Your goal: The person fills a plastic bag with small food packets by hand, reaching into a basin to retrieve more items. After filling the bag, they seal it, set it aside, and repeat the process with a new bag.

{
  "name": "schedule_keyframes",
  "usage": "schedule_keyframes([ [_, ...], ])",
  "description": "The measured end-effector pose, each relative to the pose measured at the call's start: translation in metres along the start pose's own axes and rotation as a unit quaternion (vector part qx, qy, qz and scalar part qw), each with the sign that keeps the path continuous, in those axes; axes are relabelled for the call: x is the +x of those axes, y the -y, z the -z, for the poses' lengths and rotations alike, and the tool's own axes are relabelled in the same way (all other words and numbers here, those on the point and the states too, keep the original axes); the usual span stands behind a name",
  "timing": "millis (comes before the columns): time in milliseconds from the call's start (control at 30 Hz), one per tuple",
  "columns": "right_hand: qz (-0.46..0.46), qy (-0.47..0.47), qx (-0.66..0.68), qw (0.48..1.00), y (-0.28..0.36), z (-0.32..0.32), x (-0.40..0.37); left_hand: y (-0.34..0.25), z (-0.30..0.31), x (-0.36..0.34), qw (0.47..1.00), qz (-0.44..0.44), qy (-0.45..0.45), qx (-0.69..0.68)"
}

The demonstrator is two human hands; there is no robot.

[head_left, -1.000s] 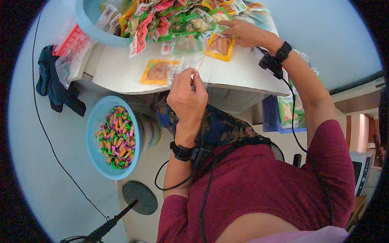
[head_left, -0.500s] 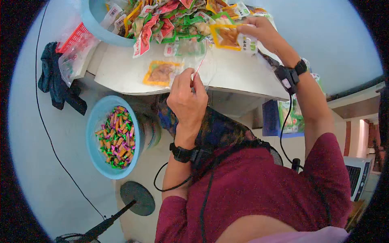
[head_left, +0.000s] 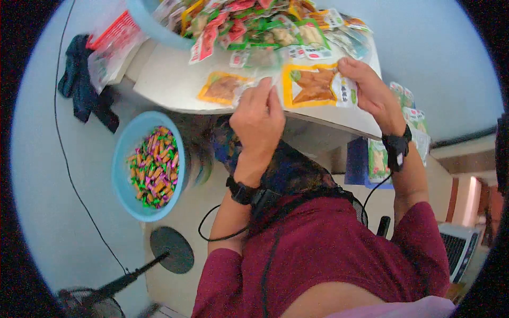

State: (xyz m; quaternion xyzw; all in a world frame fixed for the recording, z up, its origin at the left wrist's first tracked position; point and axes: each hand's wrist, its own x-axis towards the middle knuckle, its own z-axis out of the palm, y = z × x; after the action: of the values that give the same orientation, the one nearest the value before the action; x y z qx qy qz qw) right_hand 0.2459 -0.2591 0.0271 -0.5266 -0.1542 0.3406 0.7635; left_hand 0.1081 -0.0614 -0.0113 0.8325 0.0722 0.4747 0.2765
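a blue tub (head_left: 118, 172) of wrapped sweets stands beside the white table (head_left: 168, 79); a flat packet (head_left: 221, 88) lies before the heap of packets (head_left: 265, 33). the left hand (head_left: 258, 121) bends in, fingers narrow, their grip unclear. the right hand (head_left: 373, 94) pinches a yellow-edged packet (head_left: 313, 86) by its end, now nearer the body

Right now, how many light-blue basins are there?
2: the upper basin, on the tabletop by the heaped packets, partly out of frame; the lower basin, below at left, holding small wrapped pieces. More could be hidden.
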Motion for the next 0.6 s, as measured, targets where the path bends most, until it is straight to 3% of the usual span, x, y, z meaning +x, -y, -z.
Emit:
schedule_keyframes([
  [200,-0.025,0.049,0.024,0.998,-0.023,-0.026,0.009,-0.006,0.002,0.001,1.000,-0.007,-0.008,0.010],
  [333,-0.011,-0.015,0.069,0.997,-0.028,-0.050,0.012,-0.005,0.007,0.000,1.000,-0.013,-0.013,0.016],
  [600,-0.021,0.079,0.137,0.987,-0.056,-0.079,0.042,-0.003,0.007,0.004,0.999,-0.029,-0.040,0.017],
])
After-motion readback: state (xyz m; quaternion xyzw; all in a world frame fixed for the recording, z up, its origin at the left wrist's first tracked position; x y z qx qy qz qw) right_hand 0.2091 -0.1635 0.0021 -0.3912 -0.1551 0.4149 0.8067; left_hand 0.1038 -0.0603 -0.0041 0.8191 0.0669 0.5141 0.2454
